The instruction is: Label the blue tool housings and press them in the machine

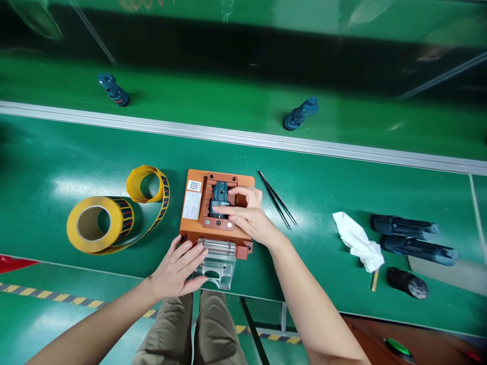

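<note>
An orange fixture (220,233) with a white label and a printed code lies flat on the green bench. In its recess sits a dark blue plastic housing (220,191). My right hand (251,215) reaches over from the right, with its fingertips closed on that housing and partly covering it. A hinged clear plastic cover (224,266) lies folded down toward me at the fixture's front edge. My left hand (178,268) rests flat with fingers spread, touching the fixture's front left corner and the clear cover.
Left of the fixture stands a yellow label roll (76,223) with its strip curling behind. Black tweezers (277,199) lie to the right. Farther right are a white cloth (357,241), dark housings (405,226) and a black cylinder (407,283). Beyond the metal rail (243,136) are two more housings (301,113).
</note>
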`<state>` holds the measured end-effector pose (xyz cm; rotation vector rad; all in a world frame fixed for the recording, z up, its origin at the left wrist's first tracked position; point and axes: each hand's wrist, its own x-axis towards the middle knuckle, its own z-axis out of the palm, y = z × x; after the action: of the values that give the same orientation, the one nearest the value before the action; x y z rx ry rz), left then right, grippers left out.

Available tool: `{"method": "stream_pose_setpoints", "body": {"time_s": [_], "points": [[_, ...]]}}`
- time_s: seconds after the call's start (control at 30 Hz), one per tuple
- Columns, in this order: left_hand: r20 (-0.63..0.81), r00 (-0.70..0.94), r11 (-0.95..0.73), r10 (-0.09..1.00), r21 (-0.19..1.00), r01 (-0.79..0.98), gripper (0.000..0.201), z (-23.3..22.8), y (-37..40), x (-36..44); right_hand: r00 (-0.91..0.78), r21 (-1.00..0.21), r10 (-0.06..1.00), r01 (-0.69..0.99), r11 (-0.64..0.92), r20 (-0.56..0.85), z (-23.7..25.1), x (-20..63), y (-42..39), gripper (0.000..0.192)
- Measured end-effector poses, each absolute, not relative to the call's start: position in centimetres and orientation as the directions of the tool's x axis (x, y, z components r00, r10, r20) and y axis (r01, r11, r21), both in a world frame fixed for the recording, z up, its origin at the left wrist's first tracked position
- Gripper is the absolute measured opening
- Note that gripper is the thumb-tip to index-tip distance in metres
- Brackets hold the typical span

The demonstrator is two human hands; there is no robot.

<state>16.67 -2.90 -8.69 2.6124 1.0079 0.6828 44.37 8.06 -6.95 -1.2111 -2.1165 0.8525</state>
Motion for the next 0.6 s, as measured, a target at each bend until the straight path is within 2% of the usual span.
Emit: {"method": "stream_pose_setpoints", "body": {"time_s": [0.13, 0.23, 0.37, 0.47, 0.53, 0.6], "points": [[0.338, 0.654, -0.733, 0.676, 0.393, 0.555, 0.075, -8.9, -2.9, 16.6, -0.446, -0.750, 0.884, 0.537, 0.386, 0.136, -6.7, 44.3, 7.5, 0.038], [0.334, 0.652, -0.730, 0.681, 0.379, 0.568, 0.074, -8.9, -2.8, 16.5, -0.448, -0.797, 0.886, 0.488, 0.356, 0.121, -6.1, 44.3, 7.7, 0.038], [0.311, 0.662, -0.730, 0.682, 0.345, 0.590, 0.072, -8.6, -2.8, 16.6, -0.246, -0.872, 0.969, 0.467, 0.147, 0.031, -5.2, 43.4, 8.2, 0.049], [0.315, 0.650, -0.722, 0.692, 0.335, 0.605, 0.068, -8.5, -2.8, 16.6, -0.122, -0.771, 0.992, 0.634, 0.063, -0.019, -4.8, 41.8, 8.5, 0.064], [0.306, 0.640, -0.709, 0.705, 0.322, 0.627, 0.066, -8.6, -2.8, 16.6, -0.122, -0.695, 0.993, 0.714, 0.089, 0.002, -4.2, 40.7, 8.5, 0.057], [0.294, 0.631, -0.697, 0.717, 0.310, 0.647, 0.063, -8.7, -2.7, 16.4, -0.110, -0.678, 0.993, 0.728, 0.102, 0.032, -2.9, 40.0, 8.1, 0.048]]}}
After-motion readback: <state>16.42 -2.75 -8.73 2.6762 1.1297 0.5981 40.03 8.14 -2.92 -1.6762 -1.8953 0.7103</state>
